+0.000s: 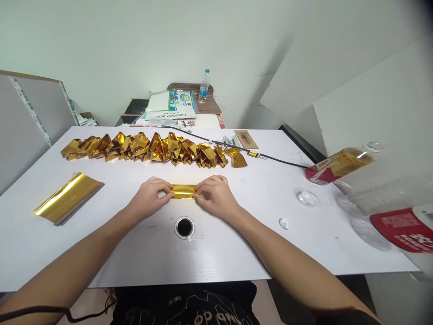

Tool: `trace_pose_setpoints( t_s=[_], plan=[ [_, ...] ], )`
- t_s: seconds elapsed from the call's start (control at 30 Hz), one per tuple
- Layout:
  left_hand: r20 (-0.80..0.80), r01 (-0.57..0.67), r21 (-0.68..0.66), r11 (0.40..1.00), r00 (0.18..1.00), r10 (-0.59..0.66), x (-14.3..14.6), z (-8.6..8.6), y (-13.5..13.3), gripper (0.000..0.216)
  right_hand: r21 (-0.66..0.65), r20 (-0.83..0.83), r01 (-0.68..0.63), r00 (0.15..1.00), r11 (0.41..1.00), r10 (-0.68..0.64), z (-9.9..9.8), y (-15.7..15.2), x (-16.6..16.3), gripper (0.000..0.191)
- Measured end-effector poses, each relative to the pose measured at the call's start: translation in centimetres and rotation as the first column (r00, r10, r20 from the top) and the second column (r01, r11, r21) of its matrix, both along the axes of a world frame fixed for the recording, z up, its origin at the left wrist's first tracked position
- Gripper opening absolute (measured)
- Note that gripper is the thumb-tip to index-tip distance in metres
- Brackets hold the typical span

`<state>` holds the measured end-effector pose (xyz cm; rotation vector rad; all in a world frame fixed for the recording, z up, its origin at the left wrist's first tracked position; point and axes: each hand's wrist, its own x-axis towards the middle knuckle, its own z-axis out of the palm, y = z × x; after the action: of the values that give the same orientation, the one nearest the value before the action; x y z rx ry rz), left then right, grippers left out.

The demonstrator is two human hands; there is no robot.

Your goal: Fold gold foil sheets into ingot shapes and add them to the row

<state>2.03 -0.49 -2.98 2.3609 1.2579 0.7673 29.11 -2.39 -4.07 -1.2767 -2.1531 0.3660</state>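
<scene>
Two bare forearms reach forward from the bottom edge over a white table [135,257]. Just ahead of the person, a round black hole [184,227] is set in the tabletop.

Directly beyond the hole, both hands meet on a small folded strip of gold foil [183,191], which lies flat on the table at its centre. The left hand [149,196] pinches the strip's left end with curled fingers. The right hand [214,194] pinches its right end the same way.

To the left, well apart from the hands, lies a flat stack of gold foil sheets [67,197]. To the right sit two small clear caps [307,197], and past them a plastic bottle with a red label [338,165] lies on its side.

Farther back, a long row of folded gold pieces [145,149] runs across the table, with a black cable [270,156] trailing behind it to the right.

Beyond the table, against the pale wall, a water bottle [204,86] stands upright beside a printed bag [171,104].
</scene>
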Motion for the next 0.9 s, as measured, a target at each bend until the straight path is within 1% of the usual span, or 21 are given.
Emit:
trace_pose_setpoints(
  t_s=[0.1,0.2,0.37,0.5,0.67,0.77,0.87,0.9],
  plan=[
    [0.021,-0.023,-0.026,0.999,0.999,0.024,0.13,0.06,0.06,0.013,-0.013,0.008,0.025,1.000,1.000,-0.025,0.11,0.01,-0.20,0.013],
    [0.021,-0.016,-0.029,0.999,1.000,0.017,0.17,0.15,0.08,0.014,-0.021,0.015,0.039,0.999,0.999,-0.038,0.20,0.01,-0.30,0.013],
    [0.008,-0.003,-0.006,1.000,1.000,0.003,0.12,0.23,0.20,0.013,0.001,0.014,0.032,0.999,0.999,-0.032,0.22,0.03,-0.29,0.013],
    [0.006,-0.014,0.001,1.000,1.000,0.014,0.15,0.14,0.28,0.010,0.016,0.029,0.018,0.999,1.000,-0.018,0.17,0.06,-0.26,0.013],
    [0.014,-0.016,0.029,0.999,1.000,0.015,0.07,-0.39,0.35,0.015,0.014,0.027,0.021,0.999,1.000,-0.022,0.06,0.13,-0.38,0.014],
    [0.012,-0.003,0.042,0.999,1.000,0.003,0.06,-0.49,0.34,0.018,0.010,0.057,0.029,0.998,1.000,-0.030,0.18,0.04,-0.43,0.015],
    [-0.016,0.021,0.069,0.997,1.000,-0.020,0.25,-0.17,0.08,0.010,0.063,0.098,-0.009,0.995,0.998,0.003,0.44,-0.15,-0.35,0.008],
    [-0.038,0.040,0.096,0.995,0.999,-0.036,0.36,-0.03,-0.07,0.006,0.095,0.121,-0.057,0.992,0.994,0.045,0.53,-0.21,-0.30,0.015]
  ],
)
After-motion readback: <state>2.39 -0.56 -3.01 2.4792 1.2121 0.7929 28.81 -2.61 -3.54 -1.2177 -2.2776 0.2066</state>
